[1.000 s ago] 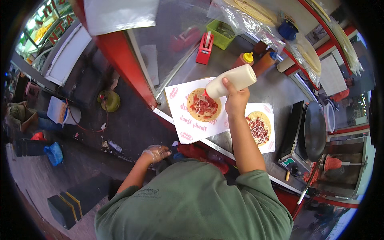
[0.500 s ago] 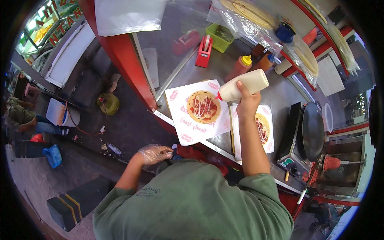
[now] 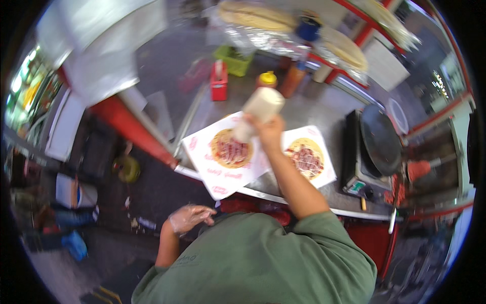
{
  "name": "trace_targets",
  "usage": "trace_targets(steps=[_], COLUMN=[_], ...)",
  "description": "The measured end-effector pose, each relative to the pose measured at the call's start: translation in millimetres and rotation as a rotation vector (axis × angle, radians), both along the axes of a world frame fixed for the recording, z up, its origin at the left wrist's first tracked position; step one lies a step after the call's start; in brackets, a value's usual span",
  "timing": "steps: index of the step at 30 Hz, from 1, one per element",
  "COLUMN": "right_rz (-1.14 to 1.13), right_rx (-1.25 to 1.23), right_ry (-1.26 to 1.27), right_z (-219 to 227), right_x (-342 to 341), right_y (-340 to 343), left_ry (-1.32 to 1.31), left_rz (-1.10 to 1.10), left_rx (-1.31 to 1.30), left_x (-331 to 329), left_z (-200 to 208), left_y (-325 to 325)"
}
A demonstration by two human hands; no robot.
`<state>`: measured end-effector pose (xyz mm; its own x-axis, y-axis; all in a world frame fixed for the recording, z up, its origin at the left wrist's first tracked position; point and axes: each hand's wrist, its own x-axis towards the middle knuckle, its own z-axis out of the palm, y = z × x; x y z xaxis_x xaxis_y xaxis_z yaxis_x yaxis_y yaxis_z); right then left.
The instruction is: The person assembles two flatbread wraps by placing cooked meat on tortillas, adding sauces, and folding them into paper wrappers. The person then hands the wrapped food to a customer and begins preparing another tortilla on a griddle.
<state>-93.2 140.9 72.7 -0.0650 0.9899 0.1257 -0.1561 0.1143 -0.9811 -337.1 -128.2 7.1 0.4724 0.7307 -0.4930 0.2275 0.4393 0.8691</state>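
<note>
The person's green shirt [image 3: 258, 258] filled the lower edge of the head view. Just beyond it, the left hand [image 3: 190, 219], in a clear plastic glove, lay short of the metal counter [image 3: 324, 114], its fingers loosely extended and slightly bent, with nothing seen in their grasp.

The right hand [image 3: 271, 133] reached over the counter with its fingers closed around a cream squeeze bottle [image 3: 264, 105]. The bottle was tilted, its lower end toward the left flatbread [image 3: 225, 157]; motion blur hid the nozzle, so contact with the food could not be told. The left flatbread, round and topped with a reddish filling crossed by pale lines, rested on a white paper sheet [image 3: 220, 185] whose near corner projected past the counter's front edge. The right flatbread [image 3: 306, 159], similarly topped, lay on a second sheet [image 3: 326, 172] beyond the right forearm.

Toward the right end stood a burner [image 3: 353, 169] bearing a dark, round pan [image 3: 382, 144]. Behind the held bottle were a yellow-capped bottle [image 3: 267, 80] and, just beside it, an orange bottle [image 3: 292, 82]; to their left stood a red tape dispenser [image 3: 219, 83], with a green basket [image 3: 235, 62] behind. Farthest off, bagged flatbreads [image 3: 258, 16] lay beside a blue container [image 3: 309, 26].
</note>
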Motion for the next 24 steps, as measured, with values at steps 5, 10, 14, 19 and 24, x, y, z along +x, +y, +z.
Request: trace_targets(steps=[5, 10, 14, 19, 24], right_rz=[0.011, 0.012, -0.078, -0.104, -0.045], right_rx=[0.172, 0.086, 0.226, 0.167, 0.293], right_ry=[-0.120, -0.143, -0.248, -0.058, -0.078], right_z=[11, 8, 11, 10, -6], right_x=[-42, 14, -27, 11, -2], right_y=[-8, -28, -37, -4, -44], left_ry=[-0.096, -0.175, -0.298, -0.285, -0.381], left_rz=[0.124, 0.149, 0.074, 0.063, 0.231], left_rx=[0.028, -0.051, -0.071, 0.025, 0.008], left_x=[12, 5, 23, 37, 72], left_z=[10, 11, 17, 29, 27], left_y=[0, -4, 20, 37, 55])
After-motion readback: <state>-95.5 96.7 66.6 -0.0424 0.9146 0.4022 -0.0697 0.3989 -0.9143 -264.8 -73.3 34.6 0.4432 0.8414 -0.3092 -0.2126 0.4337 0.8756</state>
